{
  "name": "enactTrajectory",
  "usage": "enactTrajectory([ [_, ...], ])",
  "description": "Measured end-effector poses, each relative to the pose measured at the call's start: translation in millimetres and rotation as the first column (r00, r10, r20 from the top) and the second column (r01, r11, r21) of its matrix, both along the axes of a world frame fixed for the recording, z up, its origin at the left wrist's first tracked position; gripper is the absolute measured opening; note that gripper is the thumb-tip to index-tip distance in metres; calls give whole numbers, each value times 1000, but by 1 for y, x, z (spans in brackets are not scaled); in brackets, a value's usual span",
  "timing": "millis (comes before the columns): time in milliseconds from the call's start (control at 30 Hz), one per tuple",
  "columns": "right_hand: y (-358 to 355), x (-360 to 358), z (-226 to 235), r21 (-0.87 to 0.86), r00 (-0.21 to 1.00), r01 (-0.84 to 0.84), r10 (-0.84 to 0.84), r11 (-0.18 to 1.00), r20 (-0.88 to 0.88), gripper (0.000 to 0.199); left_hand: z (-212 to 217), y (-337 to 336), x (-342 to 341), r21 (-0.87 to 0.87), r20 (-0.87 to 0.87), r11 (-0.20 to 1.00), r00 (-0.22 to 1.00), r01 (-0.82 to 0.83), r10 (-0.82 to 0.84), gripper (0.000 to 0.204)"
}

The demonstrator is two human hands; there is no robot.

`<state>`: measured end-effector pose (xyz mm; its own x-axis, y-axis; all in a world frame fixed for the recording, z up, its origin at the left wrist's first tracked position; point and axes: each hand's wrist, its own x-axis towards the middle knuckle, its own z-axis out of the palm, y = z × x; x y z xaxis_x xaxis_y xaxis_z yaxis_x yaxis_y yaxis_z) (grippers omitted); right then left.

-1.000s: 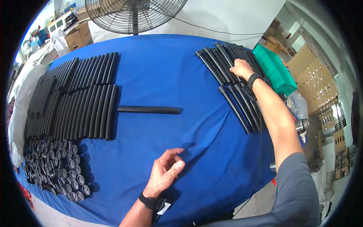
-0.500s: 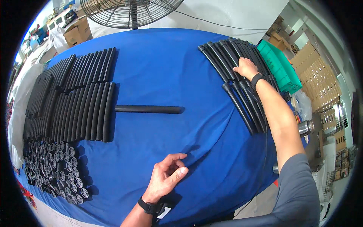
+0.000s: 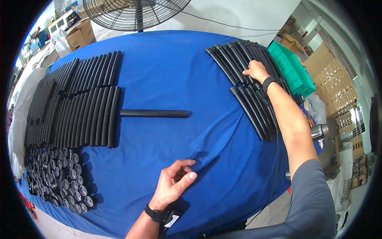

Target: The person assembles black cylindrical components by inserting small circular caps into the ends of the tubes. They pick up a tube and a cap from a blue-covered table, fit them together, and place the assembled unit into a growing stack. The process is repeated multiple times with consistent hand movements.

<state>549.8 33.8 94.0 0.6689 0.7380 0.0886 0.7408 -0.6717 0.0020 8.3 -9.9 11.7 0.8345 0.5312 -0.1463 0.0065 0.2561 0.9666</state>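
Observation:
My right hand point(image 3: 256, 71) reaches to the far right and rests with curled fingers on a row of long black tubes point(image 3: 238, 59); whether it grips one I cannot tell. A second row of black tubes point(image 3: 254, 113) lies nearer me, under my forearm. My left hand point(image 3: 175, 183) hovers low over the blue cloth point(image 3: 171, 71) near the front edge, fingers loosely curled, holding nothing. A single black tube point(image 3: 155, 114) lies crosswise mid-table, apart from both hands.
Rows of black foam sleeves point(image 3: 83, 117) fill the left side, with several small black round caps point(image 3: 55, 179) in front. A green crate point(image 3: 290, 69) sits at the right edge, a metal flask point(image 3: 318, 131) below it. A standing fan point(image 3: 135, 14) is behind.
My right hand has stayed on the far tube row, shifting slightly. My left hand has moved little, its fingers curling in more. The single tube has not moved.

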Motion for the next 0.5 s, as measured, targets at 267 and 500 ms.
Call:
enactTrajectory([
  [267,-11,-9,2,62,988,-55,45,997,150,40,0,-1,1,0,-5,1000,1000,-8,8,42],
  [500,-38,-143,18,-150,971,-227,236,962,43,46,-1,-2,-2,-12,-29,999,999,-44,44,42],
])
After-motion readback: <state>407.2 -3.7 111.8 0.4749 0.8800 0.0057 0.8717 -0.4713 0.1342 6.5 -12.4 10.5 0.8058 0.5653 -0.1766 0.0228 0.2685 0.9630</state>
